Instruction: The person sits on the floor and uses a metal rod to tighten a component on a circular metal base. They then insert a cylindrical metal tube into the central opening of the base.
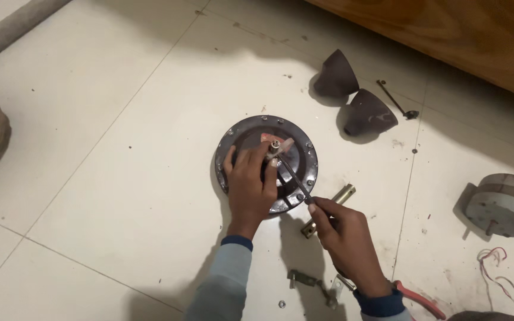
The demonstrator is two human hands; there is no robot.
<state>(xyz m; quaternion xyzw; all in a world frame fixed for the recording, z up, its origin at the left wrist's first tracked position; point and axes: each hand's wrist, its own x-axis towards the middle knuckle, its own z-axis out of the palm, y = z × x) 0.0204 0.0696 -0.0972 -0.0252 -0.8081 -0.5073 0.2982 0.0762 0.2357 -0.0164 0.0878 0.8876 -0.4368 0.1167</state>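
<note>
Round dark motor housing (267,163), flat on the tiled floor (120,178): left hand (250,184) presses down on it, steadying. Right hand (347,238) grips a slim spanner (292,176) set on the centre nut. Two dark cone covers (352,98) set aside, far right.

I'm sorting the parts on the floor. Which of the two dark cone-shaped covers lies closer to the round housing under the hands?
The lower cone cover, beside the thin rod. The other cone lies farther up, toward the wooden furniture.
</note>
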